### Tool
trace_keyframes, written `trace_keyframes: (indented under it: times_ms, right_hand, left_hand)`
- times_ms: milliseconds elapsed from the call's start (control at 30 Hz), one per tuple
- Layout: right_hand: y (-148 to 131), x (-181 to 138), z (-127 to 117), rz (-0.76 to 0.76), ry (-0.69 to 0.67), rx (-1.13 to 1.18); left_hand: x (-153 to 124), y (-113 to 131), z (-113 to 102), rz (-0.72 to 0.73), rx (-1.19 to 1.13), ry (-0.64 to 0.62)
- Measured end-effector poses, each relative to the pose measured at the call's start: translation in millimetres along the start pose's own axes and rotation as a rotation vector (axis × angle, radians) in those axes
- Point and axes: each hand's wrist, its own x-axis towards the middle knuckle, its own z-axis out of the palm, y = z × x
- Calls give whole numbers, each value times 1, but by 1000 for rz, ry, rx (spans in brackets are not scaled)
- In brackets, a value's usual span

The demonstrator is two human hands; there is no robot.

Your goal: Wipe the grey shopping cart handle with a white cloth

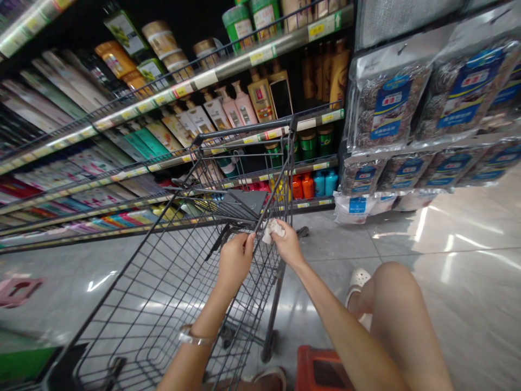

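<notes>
A black wire shopping cart (171, 282) stands tilted in front of me in a shop aisle. My left hand (236, 259) is closed on a wire of the cart's side wall. My right hand (287, 241) is closed on a crumpled white cloth (272, 230) and presses it against the cart's wires next to the folded child-seat flap (244, 203). A silver bracelet (193, 336) sits on my left wrist. My bare knee (396, 293) shows at the right.
Shelves (228, 68) of bottles, jars and boxed goods run along the left and back. Bags of steel scourers (407, 103) hang at the right. A red stool (321, 369) is under me, a pink stool (18, 290) lies at the left. The floor is glossy grey tile.
</notes>
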Motion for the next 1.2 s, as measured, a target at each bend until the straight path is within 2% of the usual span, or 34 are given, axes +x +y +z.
trace_keyframes:
  times_ms: [267,467,567,667,833,967,1100,1200]
  right_hand:
    - [14,-1,0,-143,-34,-154]
    - [34,-19,-7,-185,-62,-412]
    - [43,-31,-11,-203,-54,-459]
    - [54,-38,-15,-213,-2,-425]
    - [77,-41,-13,-26,133,-213]
    - [89,-41,-7,52,164,-151]
    - [84,-44,-2,91,127,-47]
    - [71,-47,-1,55,153,-106]
  left_hand:
    - [0,-2,2,1,-29,3]
    - [0,-1,1,-21,-50,-6]
    - [-1,0,0,-26,-60,-6]
    - [-2,0,0,-27,-59,-4]
    - [-2,0,0,-27,-51,-12]
    - [-1,0,0,-19,-45,-7]
    - [-1,-1,1,-20,-47,-11]
    - [-1,-2,2,-27,-41,-11]
